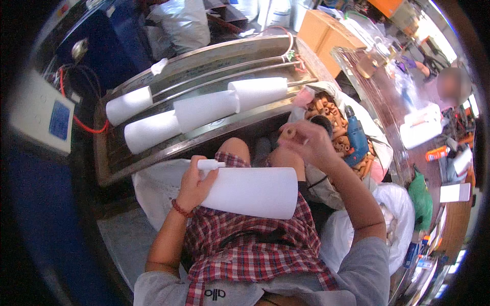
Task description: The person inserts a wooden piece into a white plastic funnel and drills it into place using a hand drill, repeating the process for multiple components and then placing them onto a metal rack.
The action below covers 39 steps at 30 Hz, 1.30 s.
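Left hand (193,184) grips white cone (252,192); right hand (306,144) pinches tan tube (289,133).

White cone (255,191): smooth, matt, plastic-like. Trough (153,148): dull brushed metal. Apron (245,245): checked woven cloth. Drill (356,136): glossy blue plastic. Box (319,30): matt cardboard.

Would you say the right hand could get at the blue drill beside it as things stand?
Probably yes, once freed: the right hand pinches a small tan tube, and the blue drill lies uncovered just beside it on the heap of tubes.
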Tool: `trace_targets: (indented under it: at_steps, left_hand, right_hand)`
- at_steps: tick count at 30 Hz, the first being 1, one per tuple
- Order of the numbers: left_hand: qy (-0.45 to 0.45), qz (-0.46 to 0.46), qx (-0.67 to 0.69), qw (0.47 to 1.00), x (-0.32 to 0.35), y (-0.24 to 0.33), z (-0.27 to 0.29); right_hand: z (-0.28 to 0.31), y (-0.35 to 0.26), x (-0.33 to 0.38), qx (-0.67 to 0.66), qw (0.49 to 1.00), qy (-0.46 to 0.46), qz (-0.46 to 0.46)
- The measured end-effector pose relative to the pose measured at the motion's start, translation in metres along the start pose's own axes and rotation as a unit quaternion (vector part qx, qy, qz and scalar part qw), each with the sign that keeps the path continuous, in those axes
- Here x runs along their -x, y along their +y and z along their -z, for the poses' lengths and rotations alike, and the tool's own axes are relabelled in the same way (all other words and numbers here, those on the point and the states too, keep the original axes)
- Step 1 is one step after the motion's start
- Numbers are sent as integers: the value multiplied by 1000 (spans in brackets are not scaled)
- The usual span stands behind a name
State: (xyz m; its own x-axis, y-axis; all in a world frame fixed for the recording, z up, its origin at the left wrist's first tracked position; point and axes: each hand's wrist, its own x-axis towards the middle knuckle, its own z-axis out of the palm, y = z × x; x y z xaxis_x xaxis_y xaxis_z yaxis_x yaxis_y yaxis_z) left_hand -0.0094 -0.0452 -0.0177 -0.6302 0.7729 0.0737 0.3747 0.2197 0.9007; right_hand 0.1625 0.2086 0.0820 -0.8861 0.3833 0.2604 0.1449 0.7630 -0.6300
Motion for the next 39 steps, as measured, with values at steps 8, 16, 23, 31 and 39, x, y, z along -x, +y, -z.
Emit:
trace_targets:
  at_steps: [8, 16, 23, 31, 39]
  left_hand:
    - [26, -9, -10, 1000, 11, 3, 7]
    - [13, -16, -3, 1000, 13, 8, 4]
    - [2, -51, 10, 999, 17, 6, 6]
    - [-7, -134, -7, 991, 26, 2, 4]
    - [-24, -77, 2, 997, 31, 1, 7]
  right_hand:
    - [-46, -66, -6, -75, 979, -187, -19]
    - [-80, -51, 1, 203, 943, -200, 171]
    - [-88, -56, -9, 258, 909, -240, 224]
    - [-85, -55, -13, -145, 888, -435, -36]
    - [-91, -77, -9, 226, 903, -323, 170]
